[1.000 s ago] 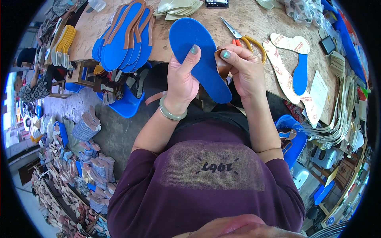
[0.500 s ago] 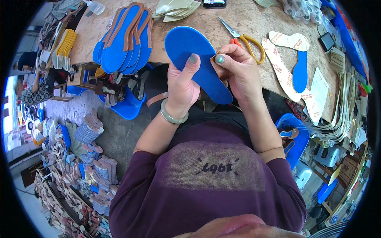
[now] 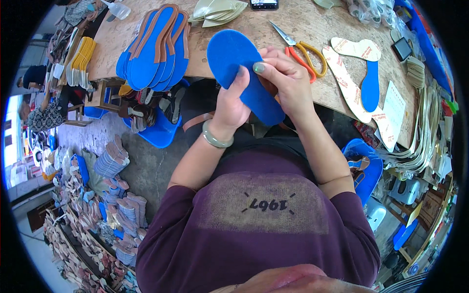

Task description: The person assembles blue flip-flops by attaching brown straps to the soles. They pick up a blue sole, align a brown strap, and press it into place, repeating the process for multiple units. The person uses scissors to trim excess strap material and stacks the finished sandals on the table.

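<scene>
Between my two hands a blue insole (image 3: 233,48) is held up at a slant, its broad end toward the far left. My left hand (image 3: 230,110), with a pale bangle at the wrist, grips its left edge, thumb lying on the blue face. On the opposite edge my right hand (image 3: 289,85) pinches, the thumb pressed on the blue and the fingers bent round the rim. A brown strip (image 3: 269,88) shows along that edge, partly hidden by my right hand. Scissors (image 3: 312,57) with orange and yellow handles lie on the table just beyond my right hand.
A fanned stack of blue insoles with brown edging (image 3: 141,73) lies at the table's left front. Cream insole pieces (image 3: 344,83) and a blue one (image 3: 370,90) are at right. Blue bins (image 3: 159,134) stand below the table (image 3: 205,61). Insole piles (image 3: 110,163) cover the left floor.
My right hand has shifted a little left and up along the insole's edge, its thumb now farther onto the blue face. The brown strip is less visible. The insole has turned slightly.
</scene>
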Demonstrator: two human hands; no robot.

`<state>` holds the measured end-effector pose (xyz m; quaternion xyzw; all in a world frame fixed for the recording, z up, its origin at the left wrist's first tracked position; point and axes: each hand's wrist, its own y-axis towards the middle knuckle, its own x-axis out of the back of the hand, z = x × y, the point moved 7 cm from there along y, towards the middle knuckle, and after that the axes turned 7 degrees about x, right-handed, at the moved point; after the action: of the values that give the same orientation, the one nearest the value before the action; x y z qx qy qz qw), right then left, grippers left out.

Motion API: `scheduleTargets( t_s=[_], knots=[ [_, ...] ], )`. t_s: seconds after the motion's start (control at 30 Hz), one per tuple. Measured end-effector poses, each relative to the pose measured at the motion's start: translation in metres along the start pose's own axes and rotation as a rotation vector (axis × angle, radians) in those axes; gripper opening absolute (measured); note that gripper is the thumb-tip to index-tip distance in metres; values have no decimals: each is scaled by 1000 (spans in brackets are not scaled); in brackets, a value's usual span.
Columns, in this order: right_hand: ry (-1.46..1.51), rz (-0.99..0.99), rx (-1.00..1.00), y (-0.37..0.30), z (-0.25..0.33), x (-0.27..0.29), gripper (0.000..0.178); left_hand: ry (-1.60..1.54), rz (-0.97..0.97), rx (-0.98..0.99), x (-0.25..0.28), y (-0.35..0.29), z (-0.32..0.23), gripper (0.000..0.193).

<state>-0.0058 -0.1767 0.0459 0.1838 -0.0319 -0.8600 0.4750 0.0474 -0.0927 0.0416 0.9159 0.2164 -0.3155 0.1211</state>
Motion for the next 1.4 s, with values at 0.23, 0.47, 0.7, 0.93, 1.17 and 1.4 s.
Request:
scheduleTargets(
  t_s=[0.23, 0.47, 0.7, 0.93, 1.17, 1.4],
  knots=[
    [-218, -118, -60, -20, 0, 8, 22, -90, -115, -69, 12, 1, -16, 43],
    [40, -81, -223, -24, -21, 2, 21, -18, -140, -167, 15, -2, -26, 43],
    [-388, 46, 17, -20, -12, -5, 23, 3, -207, -147, 17, -6, -20, 42],
    [-337, 59, -145, -24, -25, -10, 23, 24, -367, -77, 28, -15, -1, 37],
    [-196, -7, -293, -36, -23, 4, 19, -68, -418, -108, 28, -19, -22, 34],
    [-384, 180, -269, -29, -5, -16, 18, -71, -339, -98, 25, -22, -31, 32]
  ],
)
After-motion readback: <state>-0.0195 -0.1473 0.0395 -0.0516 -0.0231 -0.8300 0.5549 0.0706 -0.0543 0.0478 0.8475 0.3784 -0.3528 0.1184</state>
